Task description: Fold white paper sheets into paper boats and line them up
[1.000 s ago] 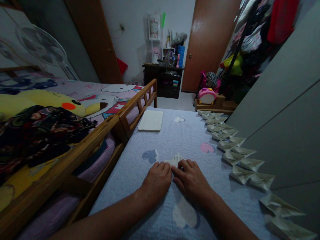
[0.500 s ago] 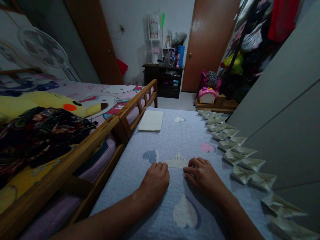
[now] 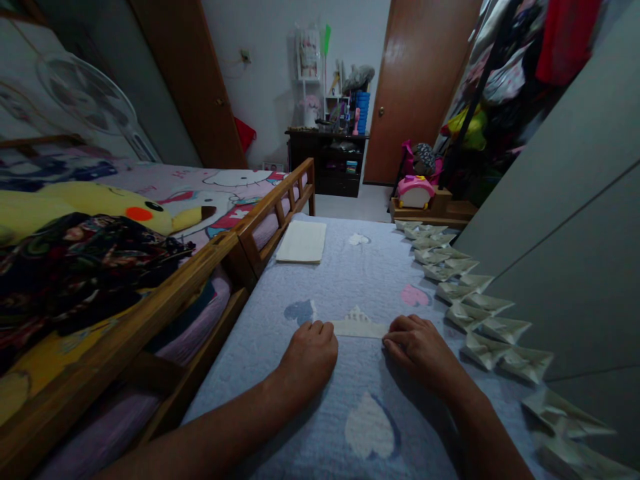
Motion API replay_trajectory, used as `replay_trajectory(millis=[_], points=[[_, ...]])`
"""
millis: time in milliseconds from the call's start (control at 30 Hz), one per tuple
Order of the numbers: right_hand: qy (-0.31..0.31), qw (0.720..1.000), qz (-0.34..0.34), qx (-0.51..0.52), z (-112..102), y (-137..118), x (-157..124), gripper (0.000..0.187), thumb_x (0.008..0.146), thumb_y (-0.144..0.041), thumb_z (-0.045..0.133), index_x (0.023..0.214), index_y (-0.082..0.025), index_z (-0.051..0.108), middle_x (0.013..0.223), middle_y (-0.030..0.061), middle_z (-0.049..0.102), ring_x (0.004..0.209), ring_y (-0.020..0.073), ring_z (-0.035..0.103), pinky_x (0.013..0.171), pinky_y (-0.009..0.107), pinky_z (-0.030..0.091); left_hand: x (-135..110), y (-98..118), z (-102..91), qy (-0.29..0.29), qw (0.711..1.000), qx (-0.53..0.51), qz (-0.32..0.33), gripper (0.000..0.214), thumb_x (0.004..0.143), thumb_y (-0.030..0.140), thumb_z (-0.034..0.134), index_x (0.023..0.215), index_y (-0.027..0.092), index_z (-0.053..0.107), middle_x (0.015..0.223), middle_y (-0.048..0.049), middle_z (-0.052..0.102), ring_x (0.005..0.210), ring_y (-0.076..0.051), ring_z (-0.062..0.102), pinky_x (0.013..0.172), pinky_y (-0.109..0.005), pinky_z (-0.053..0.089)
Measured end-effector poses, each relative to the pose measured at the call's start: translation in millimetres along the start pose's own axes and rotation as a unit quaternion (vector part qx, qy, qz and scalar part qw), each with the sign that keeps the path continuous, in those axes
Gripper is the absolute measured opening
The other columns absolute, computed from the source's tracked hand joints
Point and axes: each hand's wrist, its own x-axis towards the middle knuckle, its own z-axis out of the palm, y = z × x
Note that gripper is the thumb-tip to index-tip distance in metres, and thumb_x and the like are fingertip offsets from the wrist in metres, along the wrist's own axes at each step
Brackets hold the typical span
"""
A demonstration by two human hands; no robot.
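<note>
Both forearms come in from the lower edge of the view, the left arm [image 3: 230, 417] lying more flat and the right arm [image 3: 480, 420] more steep. The left hand [image 3: 309, 360] has its back turned up and the fingers bent together; its thumb is hidden. The right hand [image 3: 420, 347] is apart from it, with thumb and first finger close together, and the other fingers are curled above.

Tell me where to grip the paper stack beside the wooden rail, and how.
Probably best pinched, top and bottom, at the near right corner of the paper stack, coming from the right: it lies flat on the bedspread, its left side close to the wooden rail, its right side unobstructed.
</note>
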Motion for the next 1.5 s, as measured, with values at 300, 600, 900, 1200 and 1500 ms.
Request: replay_trajectory(millis=[300, 600, 900, 1200, 1500], points=[[0.029, 0.999, 0.009, 0.011, 4.4, 10.8, -0.1, 0.029, 0.093, -0.019, 0.05, 0.072, -0.02, 0.071, 0.082, 0.0065, 0.069, 0.08, 0.022, 0.059, 0.077, 0.038, 0.044, -2.1, -1.9, -1.1, -0.008, 1.0, -0.024, -0.016, 0.021, 0.086, 0.004, 0.051, 0.096, 0.01, 0.069, 0.098, -0.0135, 0.067, 0.091, -0.026, 0.061, 0.079, -0.039, 0.049], [0.108, 0.992, 0.0, 0.059, 24.6, -18.6, 8.8, 0.039, 0.079, -0.01, 0.061, 0.117, -0.015, 0.059, 0.112, 0.0118, 0.061, 0.102, 0.0265, 0.054, 0.091, 0.042, 0.047, 14.4, -0.1, -24.6, 0.044, 0.995, -0.084, -0.028, 0.016, 0.087, 0.021, 0.061, 0.102, 0.016, 0.066, 0.11, -0.0115, 0.064, 0.106, -0.028, 0.058, 0.09, -0.042, 0.049], [0.093, 0.993, -0.034, 0.059, 31.4, -21.3, 16.6, 0.017, 0.089, -0.008, 0.054, 0.085, -0.019, 0.066, 0.092, 0.0076, 0.062, 0.088, 0.0222, 0.053, 0.082, 0.037, 0.047, 33.9, 3.0, 7.0, 0.113, 0.984, -0.138, 0.015, 0.033, 0.09, 0.029, 0.064, 0.12, 0.018, 0.057, 0.126, -0.0106, 0.059, 0.117, -0.028, 0.053, 0.099, -0.043, 0.046], [0.132, 0.988, -0.023, 0.073, 35.2, -20.0, 19.0, 0.019, 0.088, -0.011, 0.055, 0.101, -0.018, 0.066, 0.107, 0.0111, 0.063, 0.1, 0.0253, 0.054, 0.091, 0.04, 0.046, 39.3, -5.7, 9.1, 0.111, 0.981, -0.155, 0.034, 0.034, 0.09, 0.027, 0.063, 0.123, 0.019, 0.057, 0.124, -0.0088, 0.06, 0.11, -0.026, 0.052, 0.096, -0.039, 0.048], [0.127, 0.986, 0.003, 0.103, 43.5, -17.4, 19.8, 0.043, 0.08, -0.009, 0.054, 0.122, -0.019, 0.06, 0.115, 0.0114, 0.065, 0.106, 0.0279, 0.055, 0.094, 0.046, 0.043, 39.0, -10.2, 13.0, 0.116, 0.968, -0.221, 0.04, 0.051, 0.083, 0.033, 0.072, 0.13, 0.022, 0.056, 0.132, -0.0091, 0.057, 0.115, -0.026, 0.052, 0.099, -0.042, 0.046]])
